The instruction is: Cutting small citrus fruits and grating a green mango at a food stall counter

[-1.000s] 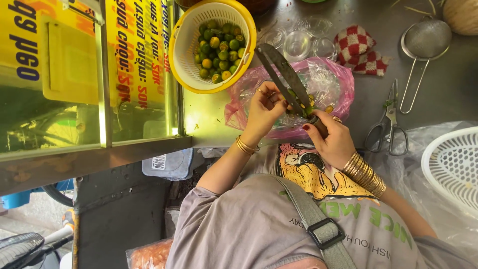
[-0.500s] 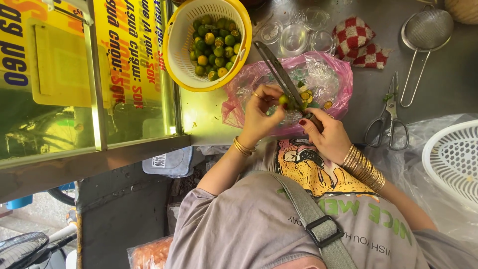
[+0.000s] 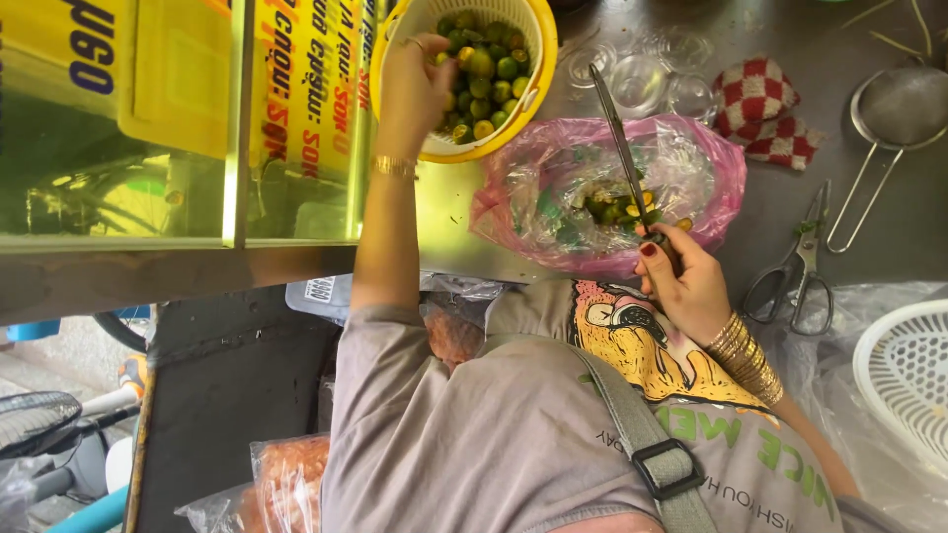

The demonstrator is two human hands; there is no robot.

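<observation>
The left hand (image 3: pixel 413 91) reaches into the yellow basket (image 3: pixel 538 74) of small green citrus fruits (image 3: pixel 489 74) at the tabletop's (image 3: pixel 849 257) far edge, fingers curled over them (whether it grips one, I cannot tell). The right hand (image 3: pixel 686 286) grips a knife (image 3: pixel 620 138), blade above the pink plastic bag (image 3: pixel 711 173) of cut fruit.
</observation>
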